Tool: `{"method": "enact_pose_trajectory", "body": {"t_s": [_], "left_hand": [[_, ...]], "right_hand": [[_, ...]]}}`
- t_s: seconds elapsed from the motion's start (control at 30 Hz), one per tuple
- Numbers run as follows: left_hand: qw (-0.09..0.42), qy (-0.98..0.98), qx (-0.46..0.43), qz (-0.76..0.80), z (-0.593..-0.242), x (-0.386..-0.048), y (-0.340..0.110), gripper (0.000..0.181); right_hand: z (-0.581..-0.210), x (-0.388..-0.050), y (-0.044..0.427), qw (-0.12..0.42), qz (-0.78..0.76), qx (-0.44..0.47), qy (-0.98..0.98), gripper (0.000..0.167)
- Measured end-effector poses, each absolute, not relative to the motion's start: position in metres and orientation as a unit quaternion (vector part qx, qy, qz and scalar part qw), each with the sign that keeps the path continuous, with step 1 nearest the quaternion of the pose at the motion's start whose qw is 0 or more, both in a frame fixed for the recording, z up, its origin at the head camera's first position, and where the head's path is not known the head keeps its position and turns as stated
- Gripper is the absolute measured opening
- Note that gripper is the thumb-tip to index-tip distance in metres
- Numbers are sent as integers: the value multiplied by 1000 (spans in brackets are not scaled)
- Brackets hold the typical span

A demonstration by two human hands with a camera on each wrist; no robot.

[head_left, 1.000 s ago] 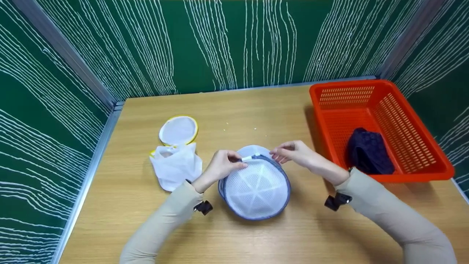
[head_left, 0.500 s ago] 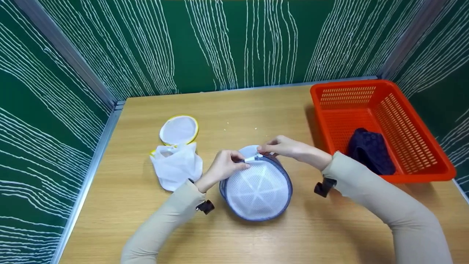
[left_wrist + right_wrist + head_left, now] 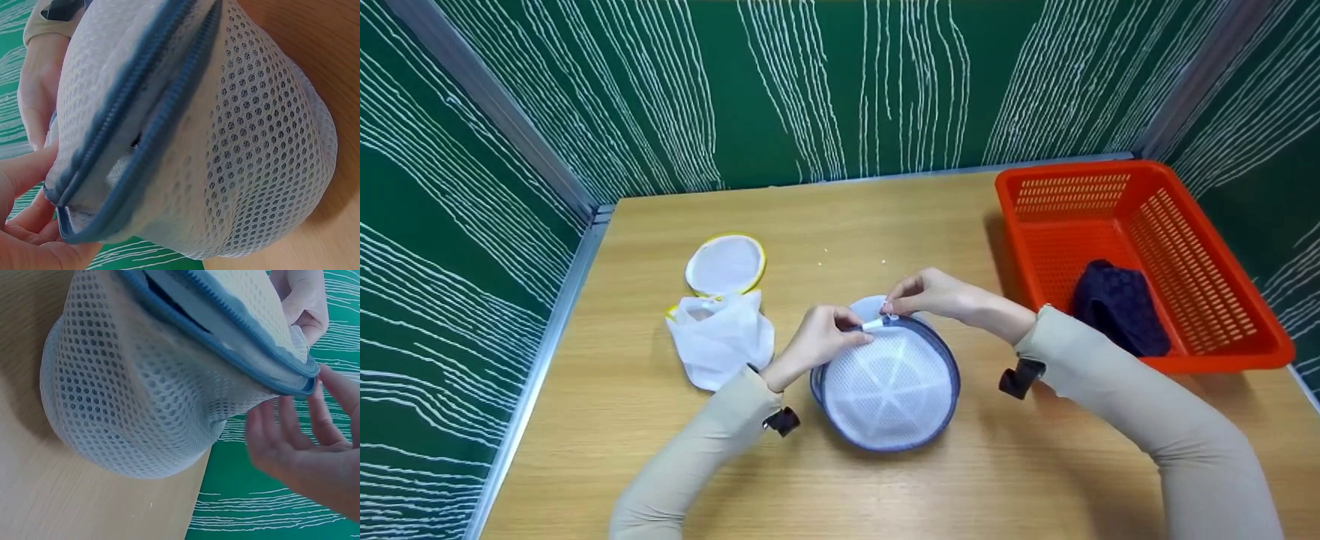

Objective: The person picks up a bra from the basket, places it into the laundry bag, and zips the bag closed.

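Pinching the edge of a white mesh bag between thumb and fingers of the left hand, near the blue zip; grasping the same edge with the fingertips of the right hand, just beside the left. Resting the bag on the wooden table, round face up, zip gaping in the wrist views. Lying to the left, a white cloth bag below a yellow-rimmed disc; standing to the right, a red basket holding dark cloth.
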State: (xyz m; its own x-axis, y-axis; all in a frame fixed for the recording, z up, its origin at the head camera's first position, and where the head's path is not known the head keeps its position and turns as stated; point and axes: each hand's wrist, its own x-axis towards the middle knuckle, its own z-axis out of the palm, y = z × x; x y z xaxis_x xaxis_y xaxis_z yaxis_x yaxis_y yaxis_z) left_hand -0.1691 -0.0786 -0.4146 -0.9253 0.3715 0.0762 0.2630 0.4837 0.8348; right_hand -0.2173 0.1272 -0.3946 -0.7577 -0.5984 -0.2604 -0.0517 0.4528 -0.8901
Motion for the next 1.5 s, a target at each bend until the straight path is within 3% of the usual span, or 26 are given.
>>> {"method": "enact_pose_trajectory", "body": {"t_s": [0.27,0.37,0.63,0.77,0.93,1.23,1.5], "left_hand": [[65,856,188,478,-416,-172,-81,14],[73,854,187,481,-417,-173,-82,16],[72,855,183,480,-417,-173,-84,17],[66,849,180,492,-416,-172,-84,15],[55,844,160,509,-418,-170,-86,14],[23,843,100,528,-427,-167,-101,17],[20,832,54,551,-437,-163,-115,19]], "right_hand": [[-393,-214,133,175,-462,-318,809,15],[-391,-208,135,112,-430,-365,818,10],[-395,-196,136,-190,-243,-511,802,12],[-400,-193,137,-275,-207,-521,781,14],[-406,-192,143,-298,-212,-519,773,11],[-419,-187,161,-286,-235,-485,792,4],[-434,-178,172,-265,-256,-453,812,17]]}}
